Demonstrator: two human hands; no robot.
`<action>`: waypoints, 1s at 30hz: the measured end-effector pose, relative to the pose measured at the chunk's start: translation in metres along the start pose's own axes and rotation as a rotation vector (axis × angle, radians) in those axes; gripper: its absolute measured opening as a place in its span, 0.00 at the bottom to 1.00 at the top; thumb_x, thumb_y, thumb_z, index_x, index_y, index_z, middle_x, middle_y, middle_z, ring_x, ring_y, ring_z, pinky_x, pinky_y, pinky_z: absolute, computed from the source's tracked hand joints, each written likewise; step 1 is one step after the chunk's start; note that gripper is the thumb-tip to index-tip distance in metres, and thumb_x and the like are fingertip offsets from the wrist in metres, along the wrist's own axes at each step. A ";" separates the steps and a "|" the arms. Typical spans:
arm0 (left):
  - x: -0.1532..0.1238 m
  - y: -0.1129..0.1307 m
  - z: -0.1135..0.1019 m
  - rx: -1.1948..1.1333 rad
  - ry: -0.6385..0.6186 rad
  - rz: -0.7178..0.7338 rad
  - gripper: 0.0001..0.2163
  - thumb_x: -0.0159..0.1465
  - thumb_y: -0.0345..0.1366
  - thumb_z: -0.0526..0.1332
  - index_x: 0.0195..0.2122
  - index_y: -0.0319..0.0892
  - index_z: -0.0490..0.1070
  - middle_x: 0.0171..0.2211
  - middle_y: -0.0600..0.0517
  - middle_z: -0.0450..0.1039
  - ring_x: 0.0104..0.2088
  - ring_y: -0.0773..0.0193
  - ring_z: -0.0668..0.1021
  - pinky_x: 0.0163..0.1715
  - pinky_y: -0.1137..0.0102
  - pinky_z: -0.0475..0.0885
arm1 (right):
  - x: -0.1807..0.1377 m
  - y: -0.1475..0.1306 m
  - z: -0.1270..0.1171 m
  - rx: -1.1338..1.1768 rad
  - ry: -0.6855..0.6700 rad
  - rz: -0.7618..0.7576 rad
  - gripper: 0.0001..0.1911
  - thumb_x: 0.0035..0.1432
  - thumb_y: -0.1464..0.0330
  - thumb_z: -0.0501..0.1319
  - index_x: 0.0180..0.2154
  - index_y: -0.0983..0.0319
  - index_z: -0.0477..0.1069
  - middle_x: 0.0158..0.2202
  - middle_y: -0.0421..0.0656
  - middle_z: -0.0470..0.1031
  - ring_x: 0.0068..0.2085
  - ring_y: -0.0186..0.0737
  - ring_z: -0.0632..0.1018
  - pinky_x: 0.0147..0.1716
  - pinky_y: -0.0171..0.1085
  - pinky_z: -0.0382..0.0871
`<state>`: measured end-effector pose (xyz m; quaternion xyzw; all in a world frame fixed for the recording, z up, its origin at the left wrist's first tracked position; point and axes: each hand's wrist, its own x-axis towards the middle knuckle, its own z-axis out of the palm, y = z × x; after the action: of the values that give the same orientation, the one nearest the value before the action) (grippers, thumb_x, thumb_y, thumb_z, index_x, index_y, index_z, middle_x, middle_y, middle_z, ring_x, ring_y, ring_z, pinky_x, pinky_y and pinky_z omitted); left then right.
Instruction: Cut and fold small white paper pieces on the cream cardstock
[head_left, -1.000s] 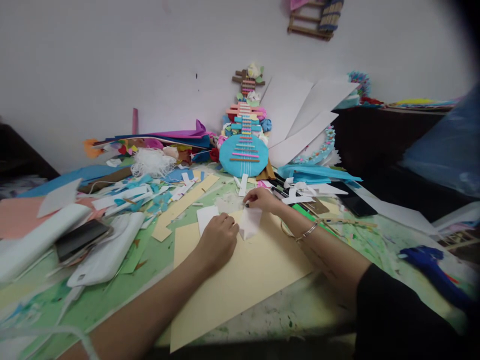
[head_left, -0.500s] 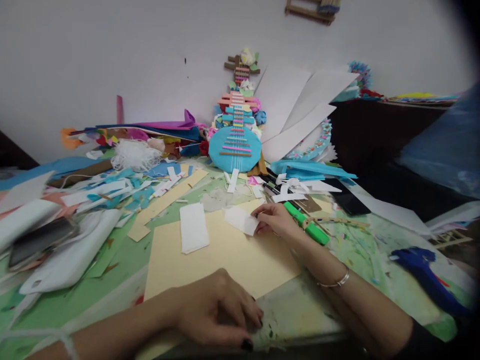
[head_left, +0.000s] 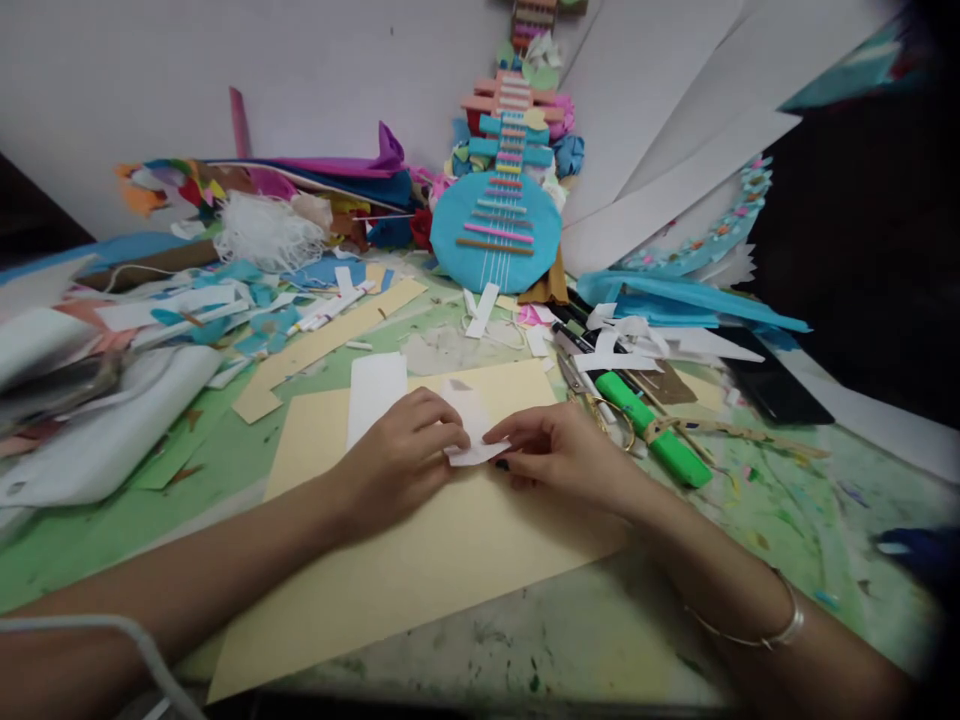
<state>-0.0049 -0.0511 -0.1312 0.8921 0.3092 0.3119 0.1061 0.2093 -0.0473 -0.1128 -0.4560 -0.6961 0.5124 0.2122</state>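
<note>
Between both hands is a thin white piece of paper, its near edge bent up. My left hand pinches its left side, and my right hand grips the right side between thumb and fingers. Beneath them lies a large cream sheet of card. A folded white paper pad rests on the card, partly covered by my left hand. Scissors lie just beyond my right hand, beside a bright green marker.
A blue paper lute leans at the back wall. White string and paper scraps crowd the left. A black phone lies to the right, and a dark blue tool is at the right edge. A white cable crosses my left forearm.
My left hand has moved up from the table's front edge to the white paper. My right hand has brought the paper nearer, and its edge is now bent. The view has tilted down.
</note>
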 end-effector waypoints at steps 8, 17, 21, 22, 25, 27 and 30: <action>0.003 -0.006 -0.008 -0.143 -0.125 -0.086 0.09 0.56 0.24 0.57 0.31 0.42 0.75 0.34 0.50 0.74 0.38 0.63 0.73 0.39 0.67 0.70 | 0.004 0.009 -0.011 -0.594 0.051 -0.533 0.10 0.55 0.75 0.60 0.35 0.58 0.78 0.33 0.44 0.74 0.36 0.36 0.72 0.34 0.34 0.64; 0.009 -0.008 -0.014 -0.293 -0.250 -0.088 0.06 0.58 0.28 0.60 0.29 0.44 0.77 0.33 0.50 0.75 0.38 0.63 0.74 0.42 0.65 0.70 | 0.005 0.006 -0.015 -0.574 -0.125 -0.606 0.12 0.56 0.79 0.56 0.37 0.62 0.76 0.38 0.44 0.74 0.42 0.38 0.68 0.42 0.37 0.65; 0.008 -0.011 -0.015 -0.330 -0.287 -0.133 0.05 0.59 0.30 0.60 0.30 0.43 0.75 0.32 0.51 0.75 0.39 0.63 0.73 0.42 0.65 0.69 | 0.007 0.004 -0.015 -0.520 -0.144 -0.591 0.14 0.56 0.81 0.54 0.36 0.62 0.75 0.38 0.44 0.74 0.41 0.38 0.68 0.43 0.39 0.64; 0.008 -0.012 -0.015 -0.337 -0.291 -0.148 0.05 0.59 0.30 0.59 0.31 0.43 0.75 0.32 0.51 0.75 0.39 0.63 0.73 0.42 0.65 0.69 | 0.007 0.004 -0.015 -0.516 -0.150 -0.588 0.15 0.55 0.82 0.53 0.36 0.62 0.75 0.38 0.44 0.74 0.42 0.39 0.68 0.43 0.39 0.64; 0.009 -0.012 -0.015 -0.344 -0.286 -0.170 0.05 0.61 0.30 0.58 0.31 0.42 0.73 0.32 0.51 0.75 0.38 0.63 0.73 0.41 0.66 0.69 | 0.006 0.004 -0.014 -0.514 -0.165 -0.596 0.17 0.52 0.83 0.53 0.37 0.62 0.75 0.39 0.44 0.74 0.43 0.39 0.67 0.43 0.39 0.64; 0.010 -0.012 -0.014 -0.335 -0.287 -0.159 0.06 0.61 0.30 0.57 0.31 0.41 0.73 0.32 0.51 0.74 0.37 0.64 0.73 0.42 0.66 0.68 | 0.006 0.005 -0.014 -0.518 -0.170 -0.598 0.18 0.52 0.84 0.53 0.38 0.61 0.75 0.40 0.44 0.73 0.44 0.39 0.67 0.43 0.39 0.64; 0.011 -0.011 -0.013 -0.300 -0.302 -0.158 0.05 0.61 0.31 0.58 0.30 0.42 0.73 0.33 0.51 0.74 0.38 0.64 0.72 0.43 0.65 0.67 | 0.006 0.007 -0.012 -0.512 -0.165 -0.596 0.19 0.52 0.83 0.54 0.39 0.60 0.75 0.39 0.44 0.73 0.43 0.39 0.67 0.43 0.39 0.64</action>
<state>-0.0117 -0.0351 -0.1195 0.8759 0.3091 0.2080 0.3068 0.2181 -0.0353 -0.1152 -0.2295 -0.9178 0.2732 0.1743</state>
